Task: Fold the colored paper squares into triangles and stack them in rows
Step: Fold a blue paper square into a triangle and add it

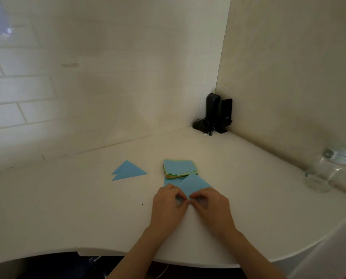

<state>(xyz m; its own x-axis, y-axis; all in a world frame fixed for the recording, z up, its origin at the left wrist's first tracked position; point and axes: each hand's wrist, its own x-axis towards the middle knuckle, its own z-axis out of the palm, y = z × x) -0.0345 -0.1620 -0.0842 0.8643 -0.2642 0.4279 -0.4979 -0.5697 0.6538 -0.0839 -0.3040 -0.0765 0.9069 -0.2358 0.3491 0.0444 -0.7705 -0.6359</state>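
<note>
Both hands meet low on the table over one blue paper square. The left hand and the right hand each have a grip on it: fingers and thumb curl in and pinch the sheet's near corner, fingertips almost touching each other. The sheet lies as a diamond, its far corner pointing away from the grip and reaching the edge of the paper stack, which sits just beyond the hands.

By my reading the task is at an early stage. To the left of the grip and a little further off lie two folded blue triangles, overlapped with one tip showing under the other; that looks like the start of a first row. The sheet in hand seems to be the third piece, and its fold looks barely begun, since most of the diamond is flat. The stack has a blue top sheet with green and orange edges showing below, so many squares are left to fold and lay out.

The hands cover the near corner, so whether it is lifted, or already creased, cannot be told. A sliver of blue shows left of the diamond, beside the left hand; whether it is part of the same sheet or another one is unclear. The number of sheets in the stack cannot be counted. Dark objects stand in the far corner, too dim to name, and something clear and blurred sits far right of the grip.
</note>
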